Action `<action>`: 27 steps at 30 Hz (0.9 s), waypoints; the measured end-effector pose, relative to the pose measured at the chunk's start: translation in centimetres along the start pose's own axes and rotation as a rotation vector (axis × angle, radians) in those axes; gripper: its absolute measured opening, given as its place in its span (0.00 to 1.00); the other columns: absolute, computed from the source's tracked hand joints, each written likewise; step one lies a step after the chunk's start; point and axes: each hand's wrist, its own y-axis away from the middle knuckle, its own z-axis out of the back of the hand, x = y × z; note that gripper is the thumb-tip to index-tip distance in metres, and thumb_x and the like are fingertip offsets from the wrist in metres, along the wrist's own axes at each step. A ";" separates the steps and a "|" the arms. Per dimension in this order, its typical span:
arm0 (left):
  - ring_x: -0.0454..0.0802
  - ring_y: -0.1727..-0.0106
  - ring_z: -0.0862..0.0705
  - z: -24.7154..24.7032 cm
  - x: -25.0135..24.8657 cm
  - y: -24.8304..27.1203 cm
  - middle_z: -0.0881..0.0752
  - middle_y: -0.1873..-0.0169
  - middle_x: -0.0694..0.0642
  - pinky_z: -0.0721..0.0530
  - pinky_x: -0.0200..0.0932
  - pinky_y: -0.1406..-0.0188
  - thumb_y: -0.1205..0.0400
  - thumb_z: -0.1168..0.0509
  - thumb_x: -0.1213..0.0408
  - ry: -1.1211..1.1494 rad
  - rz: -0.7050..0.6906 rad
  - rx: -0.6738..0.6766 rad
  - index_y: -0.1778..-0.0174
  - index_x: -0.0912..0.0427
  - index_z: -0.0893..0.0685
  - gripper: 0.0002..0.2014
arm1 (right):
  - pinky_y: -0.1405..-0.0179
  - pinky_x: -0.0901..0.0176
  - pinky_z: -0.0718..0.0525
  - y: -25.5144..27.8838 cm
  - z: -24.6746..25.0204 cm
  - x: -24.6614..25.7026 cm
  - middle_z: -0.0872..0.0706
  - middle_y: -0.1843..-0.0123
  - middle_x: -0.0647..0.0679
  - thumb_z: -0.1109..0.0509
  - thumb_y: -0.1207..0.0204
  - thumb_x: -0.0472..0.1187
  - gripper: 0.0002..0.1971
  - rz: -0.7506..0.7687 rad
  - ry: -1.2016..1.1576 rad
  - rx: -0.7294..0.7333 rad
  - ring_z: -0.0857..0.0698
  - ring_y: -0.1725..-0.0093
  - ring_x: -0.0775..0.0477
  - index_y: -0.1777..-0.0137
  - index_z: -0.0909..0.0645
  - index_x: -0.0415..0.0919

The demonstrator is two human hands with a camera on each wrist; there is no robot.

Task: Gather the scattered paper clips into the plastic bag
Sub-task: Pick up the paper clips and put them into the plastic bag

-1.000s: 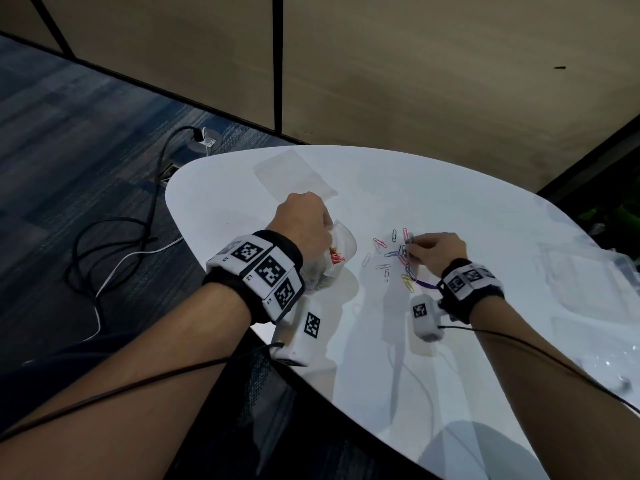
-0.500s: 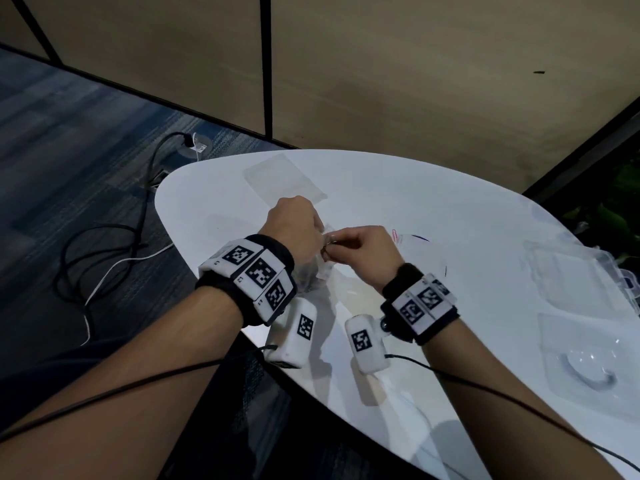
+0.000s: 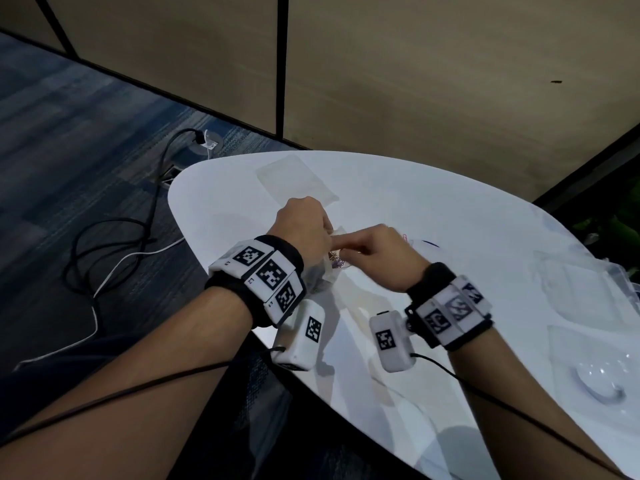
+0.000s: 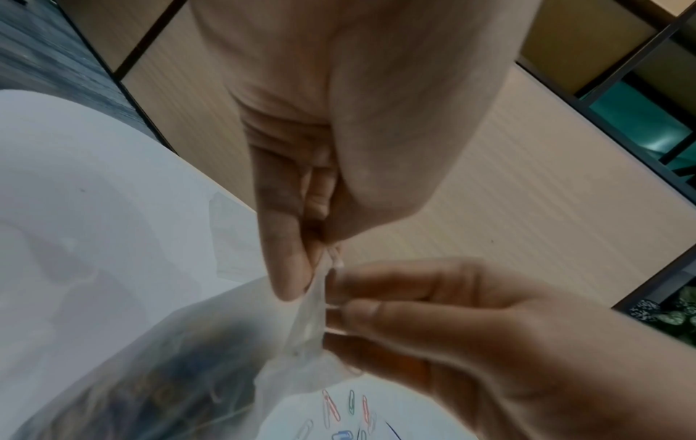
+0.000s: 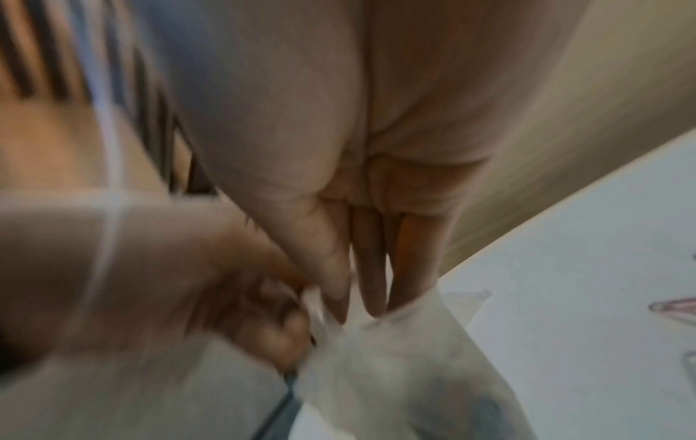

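My left hand point(image 4: 301, 184) and right hand point(image 4: 471, 324) both pinch the plastic bag point(image 4: 180, 372) mouth, many clips inside, several paper clips point(image 4: 348, 409) left on the table point(image 3: 467, 216)

Both forearms reaching forward and inward, wrists banded with marker-printed cuffs, meeting knuckle to knuckle. Left hand point(image 3: 304, 226) fisted, back turned up — thumb and forefinger pressed together in a pinch on the plastic bag point(image 4: 309, 321) rim, seen from the left wrist view. Right hand point(image 3: 377, 251) close beside, fingers point(image 4: 399, 311) bunched and extended toward the left — tips pinching the same rim. Right wrist view blurred.
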 end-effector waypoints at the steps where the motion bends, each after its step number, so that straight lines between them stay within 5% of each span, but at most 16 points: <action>1: 0.57 0.51 0.10 0.1 0.2 0.0 0.10 0.51 0.59 0.11 0.48 0.44 0.19 0.35 0.70 0.002 0.003 -0.007 0.48 0.58 0.09 0.11 | 0.49 0.70 0.20 0.3 0.6 -0.5 0.08 0.56 0.60 0.33 0.23 0.28 0.14 -0.015 -0.182 -0.041 0.13 0.58 0.67 0.45 0.10 0.41; 4: 0.56 0.47 0.11 0.4 0.9 -0.1 0.11 0.47 0.57 0.13 0.46 0.42 0.20 0.37 0.71 0.004 0.008 -0.015 0.48 0.55 0.09 0.13 | 0.42 0.55 0.13 0.2 1.9 -4.6 0.09 0.44 0.39 0.37 0.21 0.25 0.15 -0.178 -0.565 -0.328 0.11 0.43 0.41 0.45 0.11 0.35; 6: 0.57 0.46 0.11 0.6 1.2 -0.1 0.12 0.46 0.58 0.13 0.47 0.41 0.21 0.37 0.71 0.005 0.017 -0.015 0.48 0.55 0.10 0.13 | 0.37 0.57 0.20 -0.8 2.0 -9.2 0.14 0.35 0.42 0.38 0.17 0.36 0.15 -0.426 -0.168 -0.377 0.16 0.35 0.40 0.36 0.15 0.42; 9: 0.58 0.46 0.12 0.6 1.2 -0.1 0.12 0.47 0.58 0.13 0.48 0.41 0.21 0.36 0.71 -0.006 0.010 -0.012 0.47 0.56 0.10 0.13 | 0.24 0.45 0.33 -2.2 0.7 -14.6 0.30 0.21 0.37 0.47 0.14 0.51 0.25 -0.656 0.195 -0.170 0.31 0.22 0.36 0.24 0.31 0.36; 12: 0.59 0.48 0.11 0.5 1.1 -0.1 0.11 0.49 0.59 0.12 0.49 0.42 0.21 0.37 0.72 -0.005 0.007 0.001 0.47 0.56 0.10 0.14 | 0.17 0.43 0.49 -3.2 -1.4 -16.1 0.52 0.13 0.39 0.53 0.12 0.52 0.29 -0.570 0.296 -0.083 0.52 0.14 0.38 0.15 0.47 0.40; 14: 0.59 0.49 0.11 0.4 1.1 -0.2 0.11 0.48 0.59 0.12 0.48 0.43 0.21 0.37 0.72 -0.014 0.006 -0.003 0.47 0.57 0.10 0.13 | 0.16 0.43 0.54 -3.5 -2.4 -15.8 0.56 0.12 0.43 0.55 0.12 0.54 0.30 -0.455 0.313 -0.036 0.56 0.13 0.40 0.14 0.51 0.43; 22: 0.59 0.49 0.11 0.3 0.9 0.0 0.12 0.46 0.57 0.11 0.49 0.43 0.21 0.38 0.73 -0.034 -0.014 -0.009 0.48 0.56 0.10 0.14 | 0.21 0.40 0.33 0.0 -5.0 -15.2 0.47 0.13 0.39 0.49 0.14 0.43 0.29 0.005 0.784 0.148 0.40 0.17 0.33 0.15 0.46 0.37; 27: 0.59 0.50 0.10 0.1 0.8 0.0 0.11 0.49 0.57 0.11 0.49 0.43 0.21 0.37 0.73 -0.034 -0.007 -0.016 0.48 0.57 0.09 0.14 | 0.41 0.40 0.14 2.2 -5.1 -16.1 0.28 0.22 0.34 0.35 0.22 0.27 0.28 0.008 0.833 0.130 0.21 0.28 0.34 0.22 0.34 0.29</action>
